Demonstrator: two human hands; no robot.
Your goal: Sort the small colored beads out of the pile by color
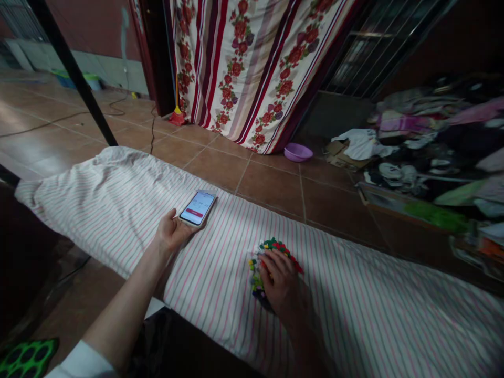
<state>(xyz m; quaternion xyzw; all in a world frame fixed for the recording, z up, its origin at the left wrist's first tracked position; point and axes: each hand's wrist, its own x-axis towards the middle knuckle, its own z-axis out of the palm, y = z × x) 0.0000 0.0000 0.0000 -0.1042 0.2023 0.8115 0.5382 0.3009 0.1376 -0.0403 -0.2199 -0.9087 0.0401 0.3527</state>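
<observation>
A phone (198,206) with a lit white screen and a red button rests in my left hand (174,231), whose thumb lies along its near left edge, above a striped cloth (224,252). My right hand (281,281) lies palm down over a round cluster of small multicoloured pieces (258,273) on the same cloth. Its fingers spread across the top of the cluster. Green, red, yellow and dark pieces show around the hand; the middle is hidden under the palm.
Beyond the cloth, a purple basin (298,152) stands on the tiled floor by a floral curtain (248,63). Clothes and shoes (397,173) are piled at right. A dark pole (74,68) rises at left. A green holed object (29,359) is at bottom left.
</observation>
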